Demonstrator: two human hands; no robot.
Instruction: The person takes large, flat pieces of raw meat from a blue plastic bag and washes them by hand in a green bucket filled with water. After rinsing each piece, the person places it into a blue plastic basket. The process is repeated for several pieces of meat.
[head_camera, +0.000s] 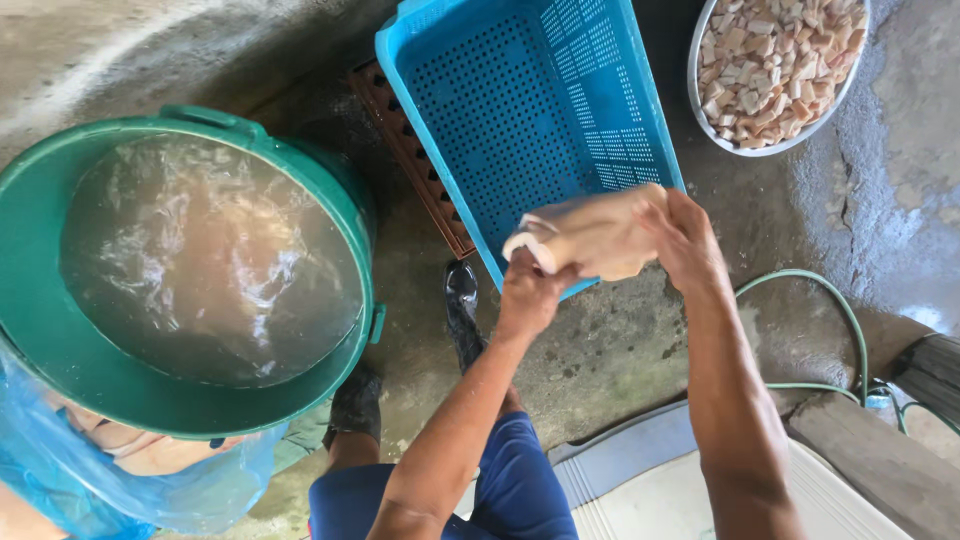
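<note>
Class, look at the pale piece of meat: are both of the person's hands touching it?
Touching. The head view shows the left hand gripping the pale piece of meat from below and the right hand clasping its far end.

green tub (45, 330), blue perforated crate (530, 100), pale meat (600, 235)

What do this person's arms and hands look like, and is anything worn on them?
Both forearms are bare up to the bottom edge of the picture: no sleeves, and no watch or bracelet shows. The left hand and right hand wear no gloves, and no rings can be made out. Both look wet. Lower down, the person wears blue shorts.
</note>
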